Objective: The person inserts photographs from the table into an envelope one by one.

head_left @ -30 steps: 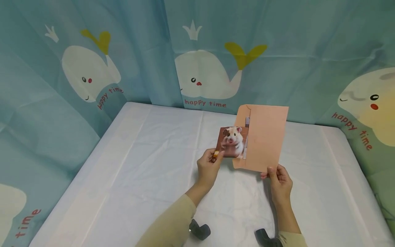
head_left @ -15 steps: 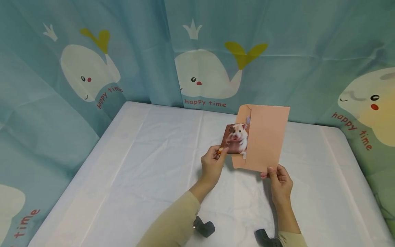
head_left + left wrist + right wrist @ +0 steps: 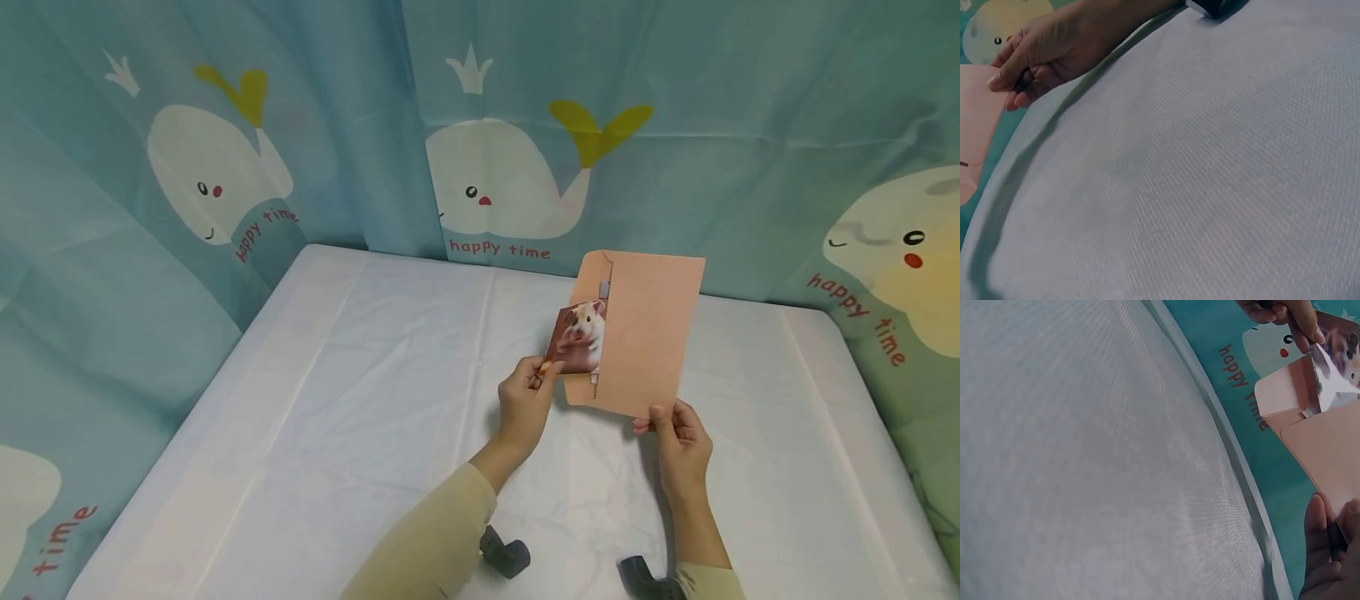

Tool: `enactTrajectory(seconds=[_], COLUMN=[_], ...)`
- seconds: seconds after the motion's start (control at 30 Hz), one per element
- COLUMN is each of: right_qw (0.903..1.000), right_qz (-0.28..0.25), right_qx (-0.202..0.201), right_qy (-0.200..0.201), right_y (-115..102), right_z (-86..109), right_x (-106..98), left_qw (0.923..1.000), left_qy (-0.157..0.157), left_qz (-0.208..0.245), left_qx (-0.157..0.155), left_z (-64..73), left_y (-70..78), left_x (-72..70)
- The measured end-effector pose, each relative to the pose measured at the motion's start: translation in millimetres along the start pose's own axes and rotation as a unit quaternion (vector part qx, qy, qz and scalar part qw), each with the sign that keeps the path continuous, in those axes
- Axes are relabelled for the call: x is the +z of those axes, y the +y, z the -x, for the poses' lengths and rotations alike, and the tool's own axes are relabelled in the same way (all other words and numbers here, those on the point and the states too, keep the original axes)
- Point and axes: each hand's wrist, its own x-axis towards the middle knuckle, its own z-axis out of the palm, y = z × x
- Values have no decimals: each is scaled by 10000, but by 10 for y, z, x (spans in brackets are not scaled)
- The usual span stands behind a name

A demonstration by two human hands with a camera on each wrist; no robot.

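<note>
A pink paper envelope is held up over the table, its flap side facing left. Thumb and fingers of my right hand pinch its lower right corner. A card with a hamster picture stands partly inside the envelope's mouth, its right part hidden behind the front panel. My left hand pinches the card's lower left corner. Seen from the right wrist, the hamster card overlaps a shiny pale sheet at the opening. In the left wrist view, the right hand grips the envelope.
A white cloth covers the table. Behind it hangs a blue-green curtain printed with whales. Dark curved devices, one near the left forearm and one near the right forearm, sit by the wrists.
My left hand has moved right and slid the hamster card further into the envelope, so less of its picture shows. The right hand and envelope have barely moved.
</note>
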Motion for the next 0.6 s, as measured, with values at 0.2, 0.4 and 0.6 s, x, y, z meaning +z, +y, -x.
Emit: enactTrajectory(seconds=[0.2, 0.4, 0.6], right_qw=[9998, 9985, 9985], right_qz=[-200, -545, -534], right_qx=[-11, 28, 57], right_qy=[85, -27, -59], right_y=[-7, -12, -11], right_z=[-4, -23, -24], right_x=[3, 9, 6], left_qw=[9982, 9978, 9991], left_qy=[49, 64, 35], left_qz=[544, 587, 415], left_qx=[-258, -290, 80], left_z=[61, 104, 105], left_y=[-153, -265, -249], left_x=[65, 123, 154])
